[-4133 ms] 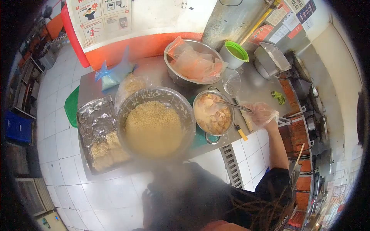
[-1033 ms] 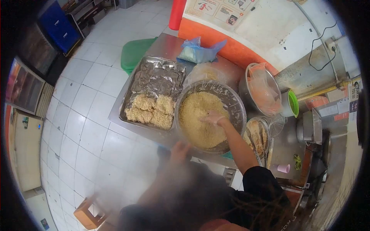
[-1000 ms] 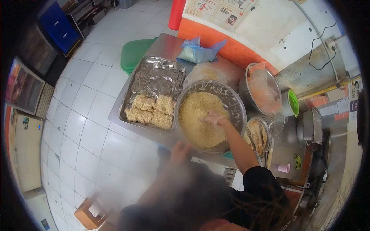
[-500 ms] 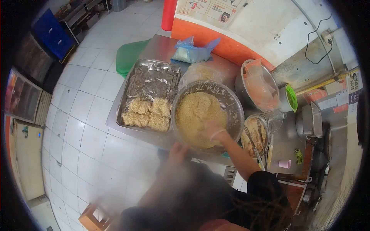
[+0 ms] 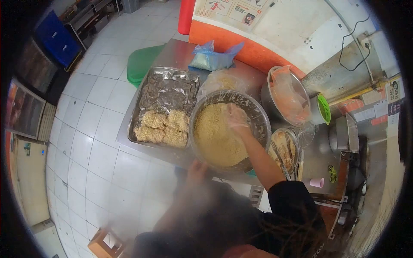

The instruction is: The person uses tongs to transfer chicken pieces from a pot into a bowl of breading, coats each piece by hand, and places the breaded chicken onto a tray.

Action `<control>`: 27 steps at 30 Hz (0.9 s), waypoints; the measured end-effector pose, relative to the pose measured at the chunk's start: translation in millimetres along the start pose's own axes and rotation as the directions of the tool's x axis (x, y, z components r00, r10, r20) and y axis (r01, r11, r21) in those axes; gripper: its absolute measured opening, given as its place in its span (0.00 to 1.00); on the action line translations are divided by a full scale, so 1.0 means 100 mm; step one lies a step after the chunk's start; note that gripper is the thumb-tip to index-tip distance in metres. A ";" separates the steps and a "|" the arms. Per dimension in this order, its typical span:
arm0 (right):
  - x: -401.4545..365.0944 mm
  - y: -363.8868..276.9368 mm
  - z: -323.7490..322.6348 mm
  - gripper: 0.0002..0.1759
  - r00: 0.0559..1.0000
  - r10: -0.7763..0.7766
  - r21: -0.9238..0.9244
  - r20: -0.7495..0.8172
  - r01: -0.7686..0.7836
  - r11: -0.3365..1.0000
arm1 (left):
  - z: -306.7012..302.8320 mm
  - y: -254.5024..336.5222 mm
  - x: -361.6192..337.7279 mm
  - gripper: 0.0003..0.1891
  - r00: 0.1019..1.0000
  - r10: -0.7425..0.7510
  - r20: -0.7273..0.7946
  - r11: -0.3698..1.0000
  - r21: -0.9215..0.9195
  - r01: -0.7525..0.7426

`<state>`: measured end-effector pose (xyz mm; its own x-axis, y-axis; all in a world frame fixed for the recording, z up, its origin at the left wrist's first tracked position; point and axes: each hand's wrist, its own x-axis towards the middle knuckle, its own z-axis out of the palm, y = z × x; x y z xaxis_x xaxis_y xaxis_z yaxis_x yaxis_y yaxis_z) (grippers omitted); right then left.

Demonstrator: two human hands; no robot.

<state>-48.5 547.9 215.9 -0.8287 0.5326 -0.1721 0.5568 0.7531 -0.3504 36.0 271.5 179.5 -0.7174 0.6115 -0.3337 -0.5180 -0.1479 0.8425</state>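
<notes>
A large metal bowl (image 5: 259,144) holds a heap of pale yellow crumbs (image 5: 215,133). My right hand (image 5: 237,116), in what looks like a clear plastic glove, is inside the bowl at the far right side of the crumbs. Its fingers are curled inward, and what they hold, if anything, is hidden. My left hand (image 5: 197,168) is closed at the near left rim of the bowl, partly blurred. To the left, a foil-lined tray (image 5: 167,92) carries several crumb-coated pieces (image 5: 165,127) in its near half.
Behind the bowl lie a clear bag (image 5: 221,81) and a blue plastic bag (image 5: 213,59). On the right stand a metal pot (image 5: 269,92) with a plastic bag, a bowl with tongs (image 5: 282,161), a green basket (image 5: 323,109) and a pink cup (image 5: 317,182). An orange-edged wall bounds the back.
My right hand has moved from the near part of the crumbs to the far right side of the bowl. Bare bowl shows along the right. My left hand stays at the rim.
</notes>
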 end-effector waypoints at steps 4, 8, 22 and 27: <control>-0.02 -0.14 0.47 0.39 0.966 0.028 -0.161 -0.256 -0.071 0.984 | -0.05 -0.05 0.03 0.10 0.999 -0.018 -0.027 0.972 0.235 0.024; -0.09 -0.12 0.16 0.40 0.963 0.242 0.177 -0.118 -0.219 0.960 | 0.05 0.21 -0.03 0.11 1.000 -0.026 0.004 1.000 -0.017 0.026; -0.11 0.32 -0.10 0.23 0.997 0.041 0.892 0.069 -0.080 0.444 | -0.12 -0.09 0.02 0.12 0.996 -0.062 0.064 0.995 0.077 0.057; 0.04 0.50 -0.07 0.18 0.860 0.184 0.735 0.476 -0.503 0.455 | -0.44 0.24 -0.15 0.17 0.965 -0.150 0.217 0.942 0.328 0.073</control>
<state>-23.8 590.7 204.3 -0.6374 0.4132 -0.6504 0.6286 -0.2094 -0.7490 13.2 224.4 186.2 -0.5131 0.7806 -0.3569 -0.3876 0.1603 0.9078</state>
